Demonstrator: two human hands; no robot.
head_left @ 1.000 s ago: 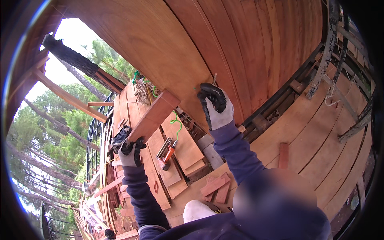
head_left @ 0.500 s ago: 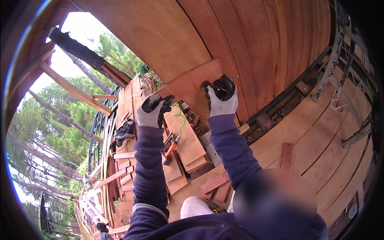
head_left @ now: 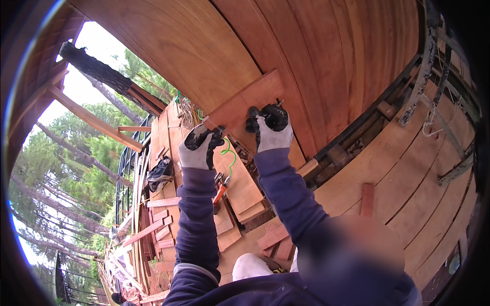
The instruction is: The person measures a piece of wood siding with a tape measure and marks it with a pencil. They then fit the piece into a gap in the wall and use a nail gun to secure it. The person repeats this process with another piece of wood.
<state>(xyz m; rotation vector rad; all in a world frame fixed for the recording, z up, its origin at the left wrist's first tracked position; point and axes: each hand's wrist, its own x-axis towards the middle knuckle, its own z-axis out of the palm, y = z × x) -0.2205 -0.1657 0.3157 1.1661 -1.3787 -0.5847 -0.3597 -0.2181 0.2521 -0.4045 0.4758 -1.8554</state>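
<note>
My left hand (head_left: 199,148), in a grey glove with black palm, is closed on the lower-left end of a short reddish board (head_left: 240,97). The board lies crosswise against the large curved wooden planks (head_left: 321,61). My right hand (head_left: 270,130), gloved alike, is closed by the board's right part; a small thin item pokes up from its fingers, too small to name. Below my left hand an orange nail gun (head_left: 219,194) lies on boards, partly hidden by my arm, with a green coiled hose (head_left: 229,155) on it.
A dark bag (head_left: 158,176) and rope coil (head_left: 188,115) sit at the left. Offcuts (head_left: 273,237) lie near my legs. A painted metal frame (head_left: 418,94) stands at right. Charred timber (head_left: 97,71) juts out upper left, before trees. Part of a person (head_left: 122,298) shows at bottom left.
My left hand has carried the board up and right, laying it across the planks, uncovering the dark bag. My right hand has shifted slightly and now rests by the board.
</note>
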